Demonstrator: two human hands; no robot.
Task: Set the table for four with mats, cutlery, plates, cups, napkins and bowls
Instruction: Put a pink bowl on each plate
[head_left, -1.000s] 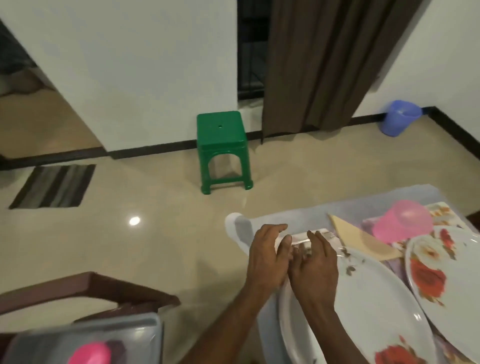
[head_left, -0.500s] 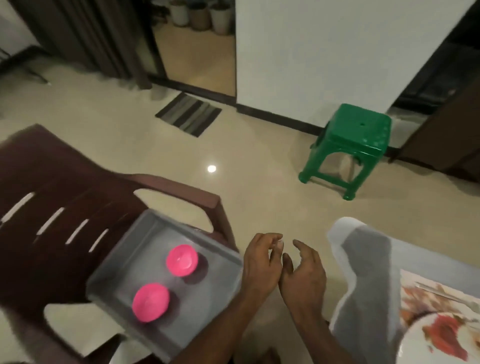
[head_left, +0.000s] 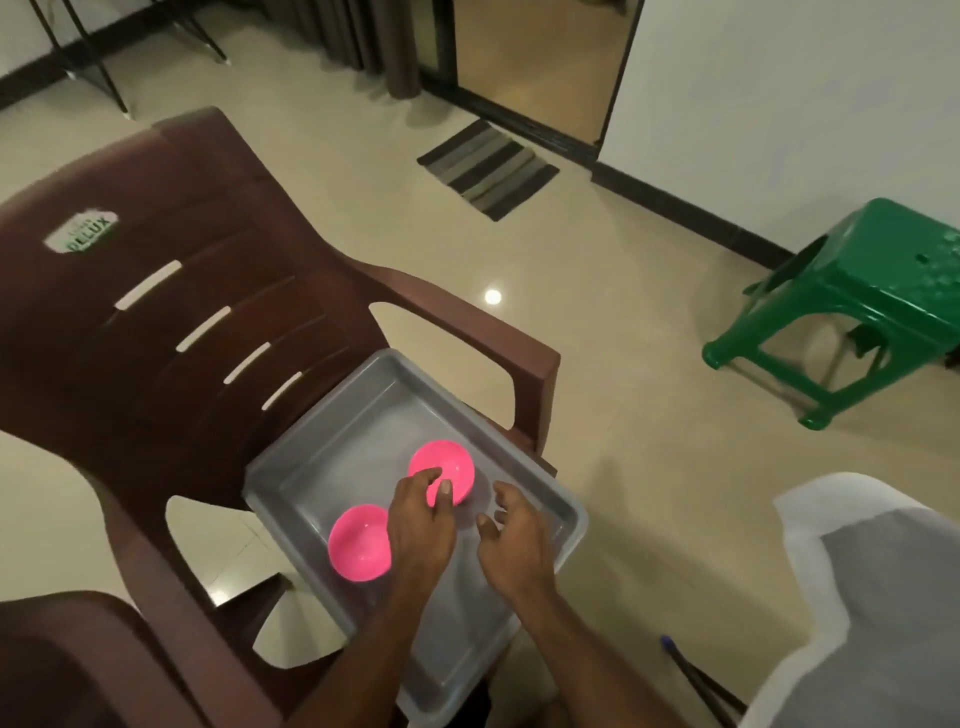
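Two pink bowls lie in a grey tray (head_left: 570, 512) that rests on the seat of a brown plastic chair (head_left: 156, 332). My left hand (head_left: 420, 525) reaches over the tray, and its thumb and forefinger pinch the near rim of the farther pink bowl (head_left: 453, 464). The nearer pink bowl (head_left: 357, 543) lies just left of that hand, untouched. My right hand (head_left: 511, 543) hovers over the tray to the right of the farther bowl, fingers loosely spread and holding nothing.
A corner of the table with a white and grey cloth (head_left: 883, 597) shows at the lower right. A green stool (head_left: 883, 280) stands on the floor at the right, a striped doormat (head_left: 488, 176) by the doorway. A second brown chair (head_left: 62, 660) is at the lower left.
My view swung from the table to the chair. Both hands left the table edge and moved down over the tray; my left hand now pinches the farther pink bowl.
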